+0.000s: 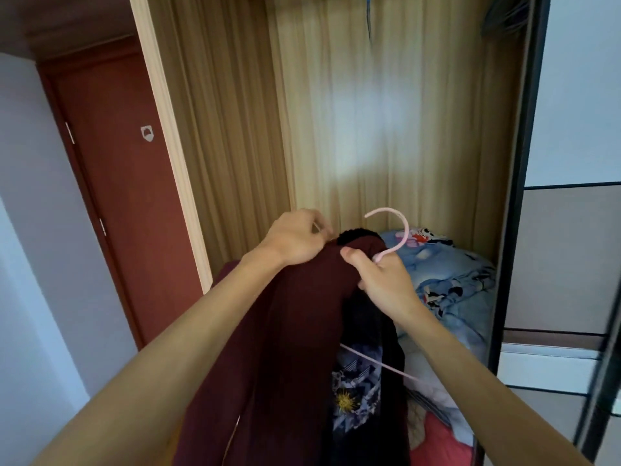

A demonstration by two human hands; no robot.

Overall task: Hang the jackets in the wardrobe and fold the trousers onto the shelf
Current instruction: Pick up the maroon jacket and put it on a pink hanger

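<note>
Better to seat the collar fully before lifting. Left hand (295, 238) closed in a pinch at the shoulder of the maroon jacket (289, 334), fingers curled on the cloth near the collar. Right hand (379, 280) closed around the neck of the pink hanger (391, 235), just under the hook, with some jacket cloth gripped together with it, as far as can be judged. Jacket held up in front of the open wardrobe (386, 112), draped over the hanger and hanging down between both forearms; black lining with a printed patch visible on the right side, and one thin pink arm of the hanger sticking out low on the right, so probably not yet sitting evenly in both shoulders. Advisable to pull the left shoulder over the hanger end, then check the other side, and only after that raise the hook to the rail. Rail itself not visible, above the top edge.

Inside the wardrobe: pale wooden walls, a blue hanger (369, 18) at the top, a blue cartoon-print blanket (450, 280) lying low on the right. Sliding door frame (517, 196) dark, at the right. Red-brown room door (127, 196) at the left, closed. No trousers in view.
</note>
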